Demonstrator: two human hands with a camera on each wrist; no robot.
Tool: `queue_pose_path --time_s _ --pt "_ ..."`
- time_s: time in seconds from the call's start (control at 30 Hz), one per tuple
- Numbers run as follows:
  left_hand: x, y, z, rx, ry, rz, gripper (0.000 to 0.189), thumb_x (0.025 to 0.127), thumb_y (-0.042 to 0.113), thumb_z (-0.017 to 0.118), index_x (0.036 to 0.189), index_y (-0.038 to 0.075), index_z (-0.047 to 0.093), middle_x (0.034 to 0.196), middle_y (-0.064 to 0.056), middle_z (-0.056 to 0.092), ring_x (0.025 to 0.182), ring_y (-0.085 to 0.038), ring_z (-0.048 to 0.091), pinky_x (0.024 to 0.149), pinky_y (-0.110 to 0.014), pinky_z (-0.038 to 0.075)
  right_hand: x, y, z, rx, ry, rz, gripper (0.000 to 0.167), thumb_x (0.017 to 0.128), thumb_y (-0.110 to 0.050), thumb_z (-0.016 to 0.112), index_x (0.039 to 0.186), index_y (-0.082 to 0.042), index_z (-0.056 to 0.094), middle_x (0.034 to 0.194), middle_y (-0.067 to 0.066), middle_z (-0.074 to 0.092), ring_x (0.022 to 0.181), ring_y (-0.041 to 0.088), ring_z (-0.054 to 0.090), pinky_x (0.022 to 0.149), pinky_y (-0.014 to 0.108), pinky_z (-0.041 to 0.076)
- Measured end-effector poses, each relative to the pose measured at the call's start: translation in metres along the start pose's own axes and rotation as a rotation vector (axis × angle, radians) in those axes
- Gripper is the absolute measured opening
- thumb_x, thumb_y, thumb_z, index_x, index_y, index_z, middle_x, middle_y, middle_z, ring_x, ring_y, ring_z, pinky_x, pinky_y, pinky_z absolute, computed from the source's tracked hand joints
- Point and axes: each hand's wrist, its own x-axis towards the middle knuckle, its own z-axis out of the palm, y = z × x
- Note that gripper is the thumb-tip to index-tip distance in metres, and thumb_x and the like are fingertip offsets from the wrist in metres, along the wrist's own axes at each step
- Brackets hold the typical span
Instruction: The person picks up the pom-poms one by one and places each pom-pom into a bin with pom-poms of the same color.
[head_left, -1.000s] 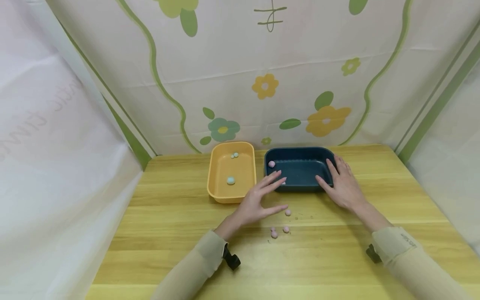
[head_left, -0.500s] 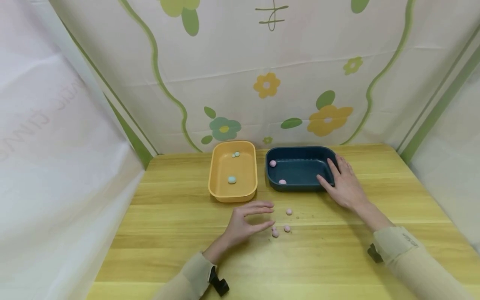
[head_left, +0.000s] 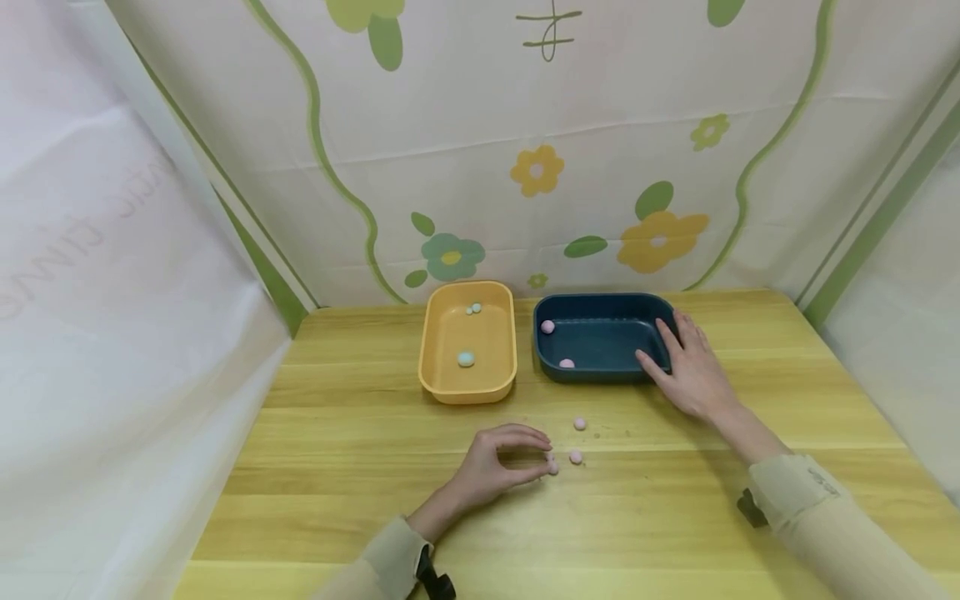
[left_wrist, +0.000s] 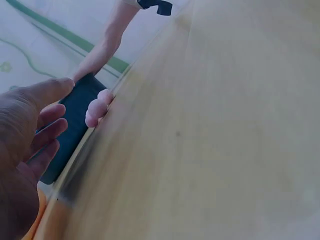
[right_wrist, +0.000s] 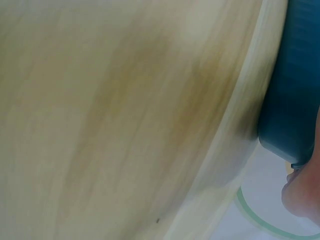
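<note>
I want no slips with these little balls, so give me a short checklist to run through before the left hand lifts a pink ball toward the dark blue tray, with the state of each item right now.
1. Left hand at the small pink balls on the wooden table: ok, fingertips curl beside the nearest pink ball.
2. Ball firmly pinched: cannot tell; the fingers partly hide it.
3. Dark blue plastic tray steadied: ok, right hand rests on its right end.
4. Room in that tray: ok, only two pink balls inside.
5. Colours kept apart: ok, the yellow plastic tray holds only pale blue balls.
6. Loose balls left: two more pink ones on the table.
</note>
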Motion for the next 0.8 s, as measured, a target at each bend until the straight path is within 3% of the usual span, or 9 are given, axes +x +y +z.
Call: queue_pose_path --time_s 0.2,0.33,0.8 --pt "0.002 -0.005 -0.003 0.034 -0.039 -0.076 0.026 0.094 0.01 0.088 0.119 0.008 0.084 0.124 -0.003 0.084 0.124 -0.018 0.076 0.114 -0.031 0.059 0.0 0.0 0.0 -0.007 0.0 0.002 0.091 0.113 -0.061 0.048 0.174 0.001 0.022 0.182 0.034 0.007 0.169 0.055 0.009 0.14 0.065 0.008" --pt "0.004 -0.009 -0.004 0.081 -0.057 -0.093 0.024 0.096 0.012 0.086 0.121 0.011 0.084 0.125 -0.003 0.083 0.125 -0.021 0.076 0.115 -0.031 0.058 0.0 0.0 0.0 -0.001 0.005 0.0 0.09 0.113 -0.06 0.049 0.174 0.001 0.022 0.182 0.034 0.007 0.169 0.055 0.009 0.14 0.065 0.009" --pt "0.009 -0.017 0.004 0.208 -0.096 0.067 0.018 0.095 0.011 0.087 0.112 0.013 0.085 0.113 0.0 0.084 0.116 -0.015 0.073 0.109 -0.029 0.058 -0.001 -0.002 -0.001 0.013 0.01 -0.001 0.088 0.113 -0.058 0.05 0.173 0.002 0.025 0.181 0.036 0.008 0.168 0.057 0.011 0.137 0.07 0.012"
